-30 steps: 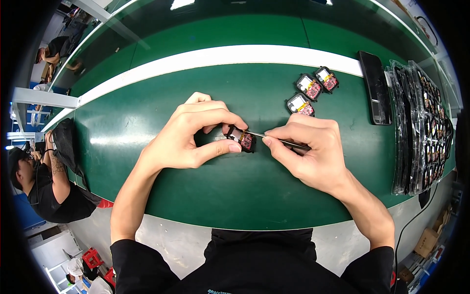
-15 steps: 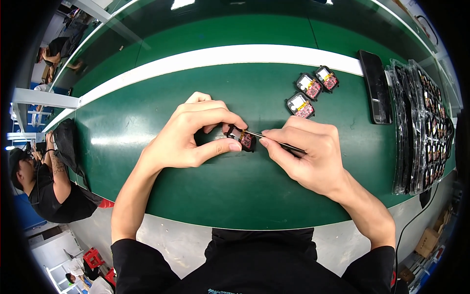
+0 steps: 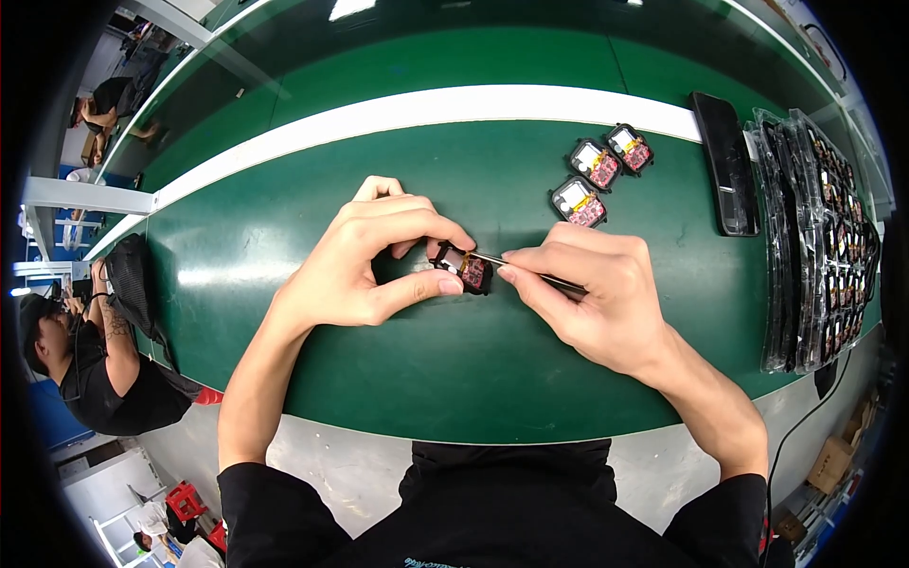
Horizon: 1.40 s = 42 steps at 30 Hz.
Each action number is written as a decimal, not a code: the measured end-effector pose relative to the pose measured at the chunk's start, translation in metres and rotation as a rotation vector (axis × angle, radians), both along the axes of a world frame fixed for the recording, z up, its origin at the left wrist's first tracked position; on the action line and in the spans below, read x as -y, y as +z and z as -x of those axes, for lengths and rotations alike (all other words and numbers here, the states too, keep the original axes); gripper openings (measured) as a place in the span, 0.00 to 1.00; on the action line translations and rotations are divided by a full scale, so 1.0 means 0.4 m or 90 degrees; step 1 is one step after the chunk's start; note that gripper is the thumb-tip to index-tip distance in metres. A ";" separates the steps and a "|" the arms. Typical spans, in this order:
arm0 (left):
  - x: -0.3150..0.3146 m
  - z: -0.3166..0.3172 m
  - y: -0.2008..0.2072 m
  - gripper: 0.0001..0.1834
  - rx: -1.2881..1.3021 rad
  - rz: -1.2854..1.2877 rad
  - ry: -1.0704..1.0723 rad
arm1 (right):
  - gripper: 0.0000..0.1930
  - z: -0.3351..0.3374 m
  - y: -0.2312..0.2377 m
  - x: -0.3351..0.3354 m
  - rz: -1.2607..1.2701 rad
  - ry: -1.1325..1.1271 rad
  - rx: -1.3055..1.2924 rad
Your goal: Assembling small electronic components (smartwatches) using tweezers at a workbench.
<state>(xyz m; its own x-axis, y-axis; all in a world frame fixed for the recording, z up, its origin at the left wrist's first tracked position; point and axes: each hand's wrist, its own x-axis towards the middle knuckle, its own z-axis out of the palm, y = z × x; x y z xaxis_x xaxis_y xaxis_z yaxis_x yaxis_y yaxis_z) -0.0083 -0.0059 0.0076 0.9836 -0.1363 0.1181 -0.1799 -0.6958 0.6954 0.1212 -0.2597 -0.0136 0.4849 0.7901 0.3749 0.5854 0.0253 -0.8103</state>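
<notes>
Between thumb and forefinger, my left hand (image 3: 365, 256) grips a small black square electronic module (image 3: 476, 275) by its edges, low over the green bench. The module's open face shows a red circuit board and a pale patch, partly covered by my fingers. My right hand (image 3: 606, 293) pinches slim metal tweezers (image 3: 492, 258), held slanting with the tips at the module's upper edge. Whether the tips grasp anything is too small to tell. Beyond my right hand lie three similar modules (image 3: 595, 165), face up, with red boards, white patches and yellow strips.
A black phone (image 3: 726, 166) lies at the bench's right, beside a stack of clear plastic trays (image 3: 805, 246) filled with similar parts. A white rail (image 3: 407, 104) crosses the far side. At left, a person (image 3: 114, 369) in black sits near a dark bag (image 3: 133, 284).
The view has shifted slightly. Both hands keep nearly the same pose, with the tweezers still at the module's upper edge.
</notes>
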 end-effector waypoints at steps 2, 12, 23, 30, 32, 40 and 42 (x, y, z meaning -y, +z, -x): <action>0.004 -0.001 -0.001 0.17 0.014 0.034 0.004 | 0.03 0.000 0.002 0.001 0.003 0.002 0.000; -0.004 0.002 -0.001 0.20 0.020 -0.006 -0.022 | 0.02 0.000 0.004 -0.003 0.012 -0.001 -0.009; -0.004 0.000 -0.004 0.20 0.017 0.004 -0.022 | 0.03 -0.001 0.009 -0.001 0.011 -0.011 -0.034; -0.005 -0.003 -0.004 0.20 0.010 0.027 -0.024 | 0.02 -0.002 0.009 -0.001 0.021 -0.003 -0.047; -0.005 -0.003 -0.005 0.16 0.024 0.031 -0.018 | 0.02 -0.001 0.007 -0.002 0.016 -0.004 -0.037; 0.000 -0.002 -0.007 0.16 0.027 0.037 -0.007 | 0.03 0.000 0.003 -0.002 0.003 -0.006 0.004; -0.001 -0.003 -0.008 0.16 0.028 0.036 -0.009 | 0.02 -0.001 0.005 0.000 0.021 0.001 -0.018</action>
